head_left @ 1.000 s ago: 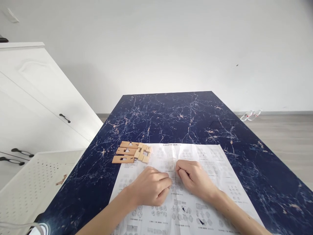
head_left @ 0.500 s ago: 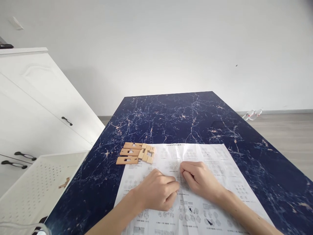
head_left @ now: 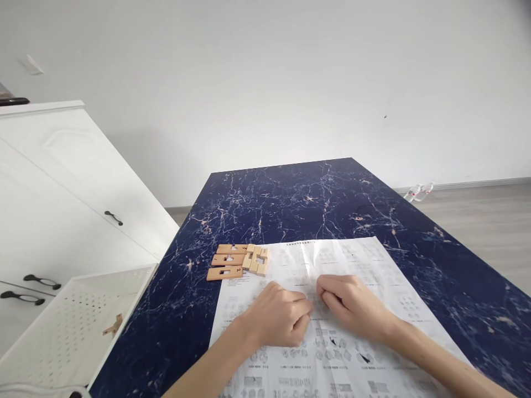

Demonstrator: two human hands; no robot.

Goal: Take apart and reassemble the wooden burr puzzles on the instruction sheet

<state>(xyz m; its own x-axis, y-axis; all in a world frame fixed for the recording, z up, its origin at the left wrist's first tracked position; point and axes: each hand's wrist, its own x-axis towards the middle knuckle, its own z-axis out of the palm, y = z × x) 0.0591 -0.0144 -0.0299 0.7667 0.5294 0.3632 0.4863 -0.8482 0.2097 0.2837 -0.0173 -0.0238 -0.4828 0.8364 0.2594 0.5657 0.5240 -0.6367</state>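
Both hands rest in loose fists on a large creased paper sheet (head_left: 290,268) printed with small diagrams and text. My left hand (head_left: 282,315) lies near the middle of the sheet, its fingers curled under. Just to its right, with a narrow gap between them, is my right hand (head_left: 348,301), likewise curled closed. Nothing shows in either fist. Beyond my left hand, at the sheet's far left corner, lie three flat wooden pieces (head_left: 227,260) with cut-out slots and numbers. Against their right ends sits a group of paler notched wooden pieces (head_left: 256,260).
The sheet lies on a dark blue marble-patterned table (head_left: 282,199). To the left stand a white cabinet (head_left: 78,182) with black handles and a white perforated bin (head_left: 78,320) holding a small wooden piece (head_left: 112,325). Clear plastic items (head_left: 420,192) show past the right edge.
The camera view has shifted slightly, so the hands, sheet and wooden pieces appear farther right. Both hands stay closed in much the same place on the sheet.
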